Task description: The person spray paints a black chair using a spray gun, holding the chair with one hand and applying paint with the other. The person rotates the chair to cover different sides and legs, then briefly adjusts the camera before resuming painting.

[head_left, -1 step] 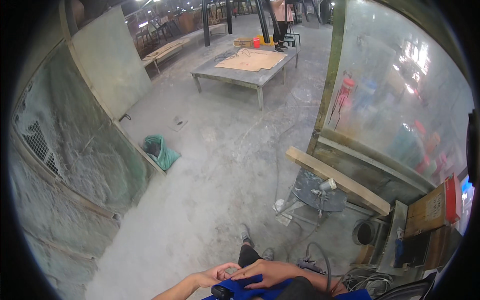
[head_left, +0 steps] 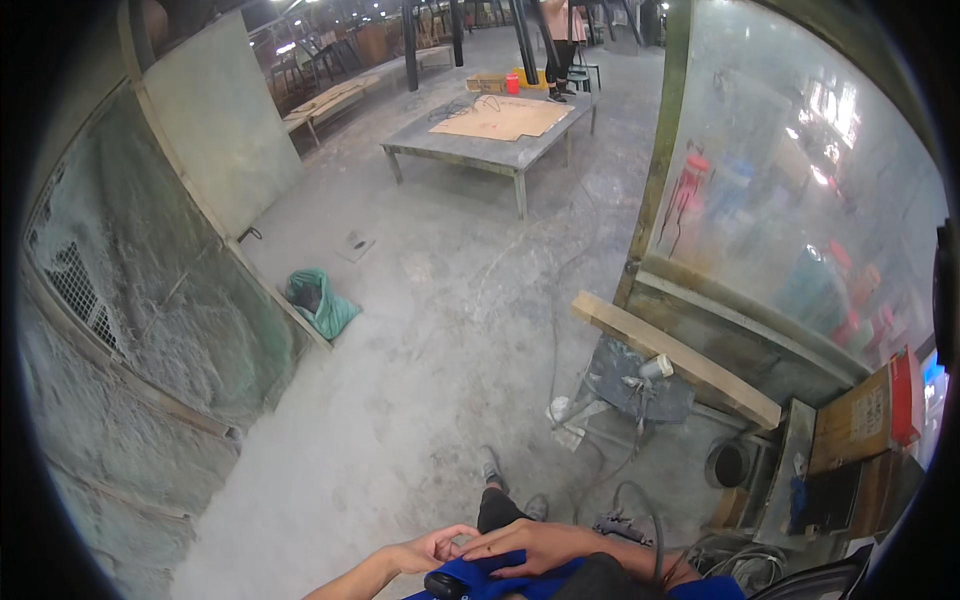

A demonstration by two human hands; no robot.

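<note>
Blue cloth: blue cloth [head_left: 472, 573] seen at bottom centre, against wearer's body, under & just below the 2 hands; partly hidden.
Cloth handling: judged light, soft, pliant, not fragile, prob. not slippery; best held by a fold or edge, w/ fingertips; stiffness can't be expected of it.
L hand: L hand [head_left: 432, 549] held left of the cloth, fingers curled twd the other hand; whether anything is pinched can't be made out, so grip unclear.
R hand: R hand [head_left: 525, 543] laid across top of the cloth, back up, fingers bent down; cloth contact apparent, but firmness of grip can't be made out.
Black part: rounded black part [head_left: 444, 584] seen by the cloth, just below L hand; kind not clear; judged hard & smooth.
Green sack: green sack [head_left: 338, 316] slumped on floor nr left partition; mouth open, dark stuff seen inside, kind unclear.
Round bin: dark round bin [head_left: 728, 464] stood low at right, top open; contents, if any, lost in shadow.
Carton: brown carton [head_left: 850, 428] set at far right, red item beside it; inside not shown.
Far surface: cardboard sheet [head_left: 500, 120] laid on low grey surface [head_left: 450, 151]; red tub [head_left: 513, 84] nr its back edge, contents not visible.
</note>
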